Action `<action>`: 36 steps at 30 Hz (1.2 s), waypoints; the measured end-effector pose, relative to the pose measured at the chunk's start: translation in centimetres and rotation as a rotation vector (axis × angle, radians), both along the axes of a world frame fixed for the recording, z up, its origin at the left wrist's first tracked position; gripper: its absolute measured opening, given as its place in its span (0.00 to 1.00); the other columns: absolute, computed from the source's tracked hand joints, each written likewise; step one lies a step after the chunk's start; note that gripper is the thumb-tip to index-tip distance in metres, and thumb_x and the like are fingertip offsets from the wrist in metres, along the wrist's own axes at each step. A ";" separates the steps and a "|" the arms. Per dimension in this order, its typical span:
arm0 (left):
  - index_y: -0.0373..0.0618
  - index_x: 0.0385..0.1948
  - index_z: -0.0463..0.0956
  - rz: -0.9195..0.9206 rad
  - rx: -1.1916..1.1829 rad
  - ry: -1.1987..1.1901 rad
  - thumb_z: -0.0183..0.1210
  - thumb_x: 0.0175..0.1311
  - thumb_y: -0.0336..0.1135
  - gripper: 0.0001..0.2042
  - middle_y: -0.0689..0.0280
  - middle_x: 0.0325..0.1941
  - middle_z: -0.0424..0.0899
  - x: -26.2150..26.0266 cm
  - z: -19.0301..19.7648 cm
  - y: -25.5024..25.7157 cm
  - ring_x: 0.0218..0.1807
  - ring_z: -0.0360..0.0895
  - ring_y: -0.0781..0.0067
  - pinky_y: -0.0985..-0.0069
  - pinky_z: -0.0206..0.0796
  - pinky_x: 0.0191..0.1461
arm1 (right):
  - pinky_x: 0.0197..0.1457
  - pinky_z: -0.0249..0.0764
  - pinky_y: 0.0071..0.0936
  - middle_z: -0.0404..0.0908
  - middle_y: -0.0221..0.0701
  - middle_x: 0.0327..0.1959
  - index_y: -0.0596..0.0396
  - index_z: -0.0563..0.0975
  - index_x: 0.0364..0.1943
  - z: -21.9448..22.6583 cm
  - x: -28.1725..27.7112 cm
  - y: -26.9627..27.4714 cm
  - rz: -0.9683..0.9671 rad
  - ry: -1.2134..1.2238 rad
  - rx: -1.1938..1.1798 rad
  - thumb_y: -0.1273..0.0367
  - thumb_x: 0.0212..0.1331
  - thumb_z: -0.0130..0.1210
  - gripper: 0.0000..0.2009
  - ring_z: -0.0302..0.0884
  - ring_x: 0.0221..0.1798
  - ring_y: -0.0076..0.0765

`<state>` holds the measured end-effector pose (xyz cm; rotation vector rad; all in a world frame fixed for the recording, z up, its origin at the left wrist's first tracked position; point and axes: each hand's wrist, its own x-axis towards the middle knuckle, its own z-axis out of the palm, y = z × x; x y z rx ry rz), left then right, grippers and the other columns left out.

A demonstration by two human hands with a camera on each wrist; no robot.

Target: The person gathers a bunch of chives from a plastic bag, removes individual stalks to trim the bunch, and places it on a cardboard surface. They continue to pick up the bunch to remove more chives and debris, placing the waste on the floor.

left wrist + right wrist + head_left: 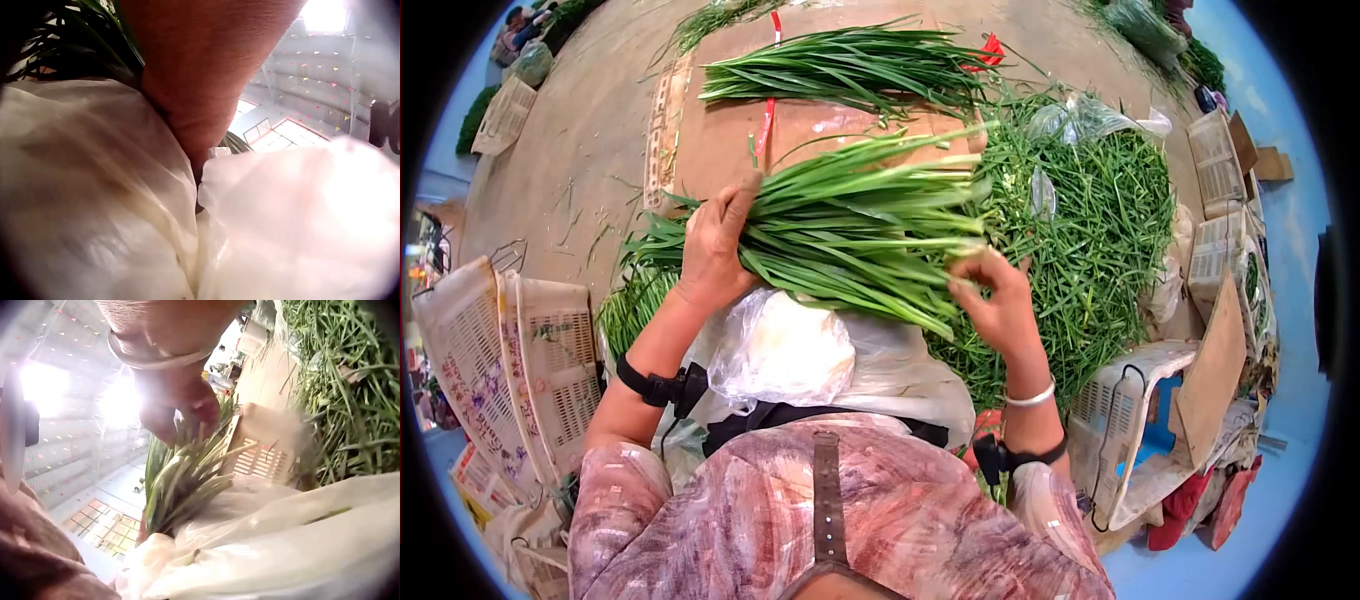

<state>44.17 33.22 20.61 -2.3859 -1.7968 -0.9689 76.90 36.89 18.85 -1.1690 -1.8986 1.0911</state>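
A loose bunch of garlic chives (860,225), long flat green leaves with pale stem ends to the right, lies across the person's lap in the head view. The left hand (718,240) grips its leafy side, thumb over the top. At the stem ends, the right hand (1000,300) pinches some stems between thumb and bent fingers. In the right wrist view those pale stems (187,472) fan out below the right hand (178,412). The left wrist view shows mostly forearm (206,69) and plastic; the left fingers are hidden there.
Another chive bunch (840,68) lies on cardboard (730,140) beyond, over a red strap (767,130). A big heap of loose green leaves (1080,240) spreads to the right. A clear plastic bag (785,345) sits on the lap. White crates (550,340) stand left, another crate (1100,420) right.
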 end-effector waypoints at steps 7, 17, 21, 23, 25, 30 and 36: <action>0.61 0.59 0.62 0.062 -0.046 0.219 0.63 0.41 0.42 0.35 0.55 0.49 0.69 0.1 0.0 -0.8 0.46 0.69 0.54 0.60 0.58 0.50 | 0.32 0.68 0.19 0.77 0.30 0.28 0.62 0.77 0.28 0.9 1.2 0.9 -0.077 0.195 -0.110 0.79 0.45 0.58 0.04 0.71 0.27 0.24; 0.59 0.58 0.64 0.067 -0.073 0.263 0.63 0.43 0.41 0.33 0.56 0.50 0.68 0.0 0.1 -1.0 0.49 0.68 0.55 0.61 0.57 0.53 | 0.26 0.71 0.17 0.80 0.37 0.30 0.58 0.75 0.30 -1.8 14.1 5.7 -0.301 0.730 -0.338 0.75 0.55 0.53 0.01 0.79 0.29 0.29; 0.61 0.58 0.64 0.075 -0.065 0.254 0.63 0.42 0.43 0.34 0.56 0.49 0.68 0.2 0.0 -0.9 0.49 0.68 0.56 0.61 0.56 0.53 | 0.34 0.73 0.33 0.80 0.41 0.34 0.63 0.76 0.34 -2.4 15.4 6.7 -0.964 -0.925 0.079 0.67 0.50 0.58 0.12 0.79 0.37 0.38; 0.61 0.58 0.63 0.076 -0.062 0.256 0.63 0.42 0.43 0.34 0.56 0.50 0.68 0.4 0.0 -0.8 0.49 0.68 0.55 0.61 0.56 0.53 | 0.40 0.72 0.38 0.79 0.45 0.38 0.67 0.74 0.41 -3.9 13.7 6.9 -0.859 -0.817 0.432 0.62 0.46 0.61 0.22 0.78 0.40 0.40; 0.61 0.58 0.63 0.069 -0.061 0.267 0.63 0.42 0.43 0.34 0.56 0.50 0.68 0.4 0.1 -0.8 0.49 0.67 0.55 0.61 0.56 0.54 | 0.36 0.72 0.27 0.79 0.41 0.39 0.66 0.73 0.44 -0.4 7.1 6.3 -0.501 -0.066 -0.363 0.63 0.50 0.59 0.21 0.77 0.34 0.28; 0.60 0.59 0.63 0.070 -0.062 0.285 0.64 0.41 0.44 0.36 0.55 0.51 0.67 0.4 -0.2 -0.9 0.50 0.67 0.55 0.60 0.55 0.55 | 0.33 0.76 0.24 0.80 0.34 0.32 0.63 0.76 0.39 -1.3 -1.4 6.0 -0.010 0.612 -0.899 0.68 0.53 0.56 0.13 0.78 0.29 0.27; 0.59 0.58 0.63 0.072 -0.058 0.231 0.64 0.40 0.42 0.36 0.55 0.51 0.67 0.3 -0.2 -1.0 0.50 0.67 0.54 0.58 0.54 0.55 | 0.30 0.73 0.19 0.80 0.33 0.29 0.62 0.76 0.36 -1.0 -1.3 4.5 -0.074 0.554 -0.840 0.74 0.54 0.52 0.08 0.75 0.25 0.22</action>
